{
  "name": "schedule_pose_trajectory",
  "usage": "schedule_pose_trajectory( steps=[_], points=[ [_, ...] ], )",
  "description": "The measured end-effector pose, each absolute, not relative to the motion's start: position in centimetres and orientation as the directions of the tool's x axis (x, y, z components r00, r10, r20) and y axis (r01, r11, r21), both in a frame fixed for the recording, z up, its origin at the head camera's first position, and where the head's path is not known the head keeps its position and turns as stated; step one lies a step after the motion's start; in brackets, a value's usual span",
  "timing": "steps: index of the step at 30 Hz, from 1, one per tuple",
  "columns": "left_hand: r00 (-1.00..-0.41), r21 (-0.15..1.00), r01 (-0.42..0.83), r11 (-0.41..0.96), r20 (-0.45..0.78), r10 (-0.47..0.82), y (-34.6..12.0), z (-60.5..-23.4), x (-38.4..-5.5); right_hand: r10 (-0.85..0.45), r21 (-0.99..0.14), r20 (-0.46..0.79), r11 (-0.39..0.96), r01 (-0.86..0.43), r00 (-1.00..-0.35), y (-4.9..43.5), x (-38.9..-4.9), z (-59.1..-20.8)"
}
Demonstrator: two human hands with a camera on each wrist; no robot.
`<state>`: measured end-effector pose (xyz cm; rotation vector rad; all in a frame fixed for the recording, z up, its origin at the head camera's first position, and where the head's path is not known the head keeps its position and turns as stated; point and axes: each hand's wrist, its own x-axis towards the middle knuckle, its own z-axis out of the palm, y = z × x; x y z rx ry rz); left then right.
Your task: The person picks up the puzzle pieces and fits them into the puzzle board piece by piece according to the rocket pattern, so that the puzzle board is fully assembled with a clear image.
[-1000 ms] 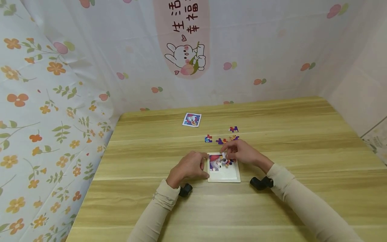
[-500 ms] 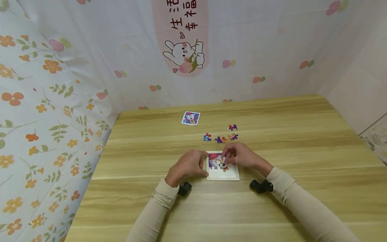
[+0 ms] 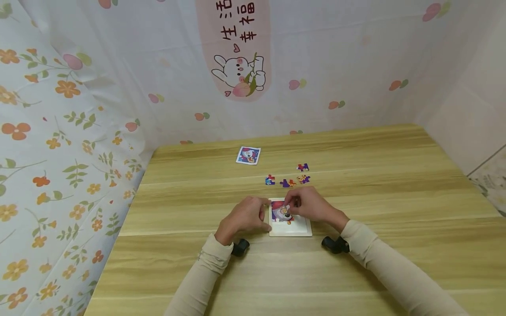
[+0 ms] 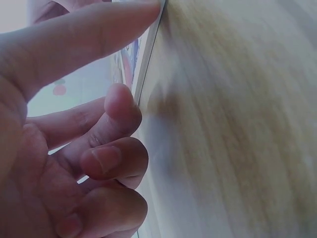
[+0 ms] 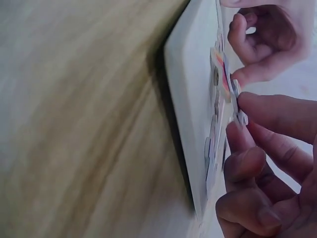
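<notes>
A white puzzle tray (image 3: 294,230) lies on the table, with joined pieces (image 3: 276,214) of a colourful cartoon picture in its upper left part. My right hand (image 3: 312,206) is over these pieces and pinches a small puzzle piece (image 5: 237,101) between thumb and fingertips, tilted just above the tray surface. My left hand (image 3: 246,218) stays at the tray's left edge. Its thumb tip touches near the lower corner and its index finger reaches the upper corner, while the other fingers bend loosely. In the head view, the right fingers partly cover the picture.
Several loose puzzle pieces (image 3: 287,183) lie on the wooden table (image 3: 197,193) beyond the tray. A small picture card (image 3: 248,155) sits farther back. Black wrist-worn devices (image 3: 335,245) show under both wrists. A patterned cloth (image 3: 170,74) hangs behind the table.
My right hand has shifted slightly left over the tray, with its fingertips now farther across the joined pieces. The left hand has kept its place at the edge.
</notes>
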<state>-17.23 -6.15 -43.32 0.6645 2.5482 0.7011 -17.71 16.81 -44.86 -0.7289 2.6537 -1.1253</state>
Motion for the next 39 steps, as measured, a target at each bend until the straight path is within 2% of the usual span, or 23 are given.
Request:
schedule_pose_trajectory(
  steps=[10, 17, 22, 32, 39],
  points=[
    [-0.800, 0.554, 0.339, 0.760, -0.255, 0.544, -6.2, -43.3, -17.3, -0.513, -0.656, 0.029, 0.638, -0.403, -0.858, 16.6, -17.5, -44.7],
    [-0.799, 0.544, 0.352, 0.762, -0.249, 0.547, -6.1, -43.4, -17.4, -0.612, -0.530, 0.049, 0.654, -0.540, -0.789, 16.9, -16.6, -44.1],
    [-0.800, 0.543, 0.349, 0.764, -0.252, 0.545, -6.1, -43.3, -17.3, -0.638, -0.487, 0.041, 0.659, -0.573, -0.769, 16.8, -16.5, -43.8],
    [-0.800, 0.559, 0.321, 0.764, -0.272, 0.535, -5.8, -43.2, -17.3, -0.644, -0.449, 0.066, 0.663, -0.599, -0.762, 16.8, -16.4, -44.1],
    [-0.800, 0.552, 0.320, 0.770, -0.279, 0.532, -5.9, -43.2, -17.3, -0.618, -0.414, 0.054, 0.701, -0.581, -0.784, 16.3, -16.2, -43.8]
  ],
)
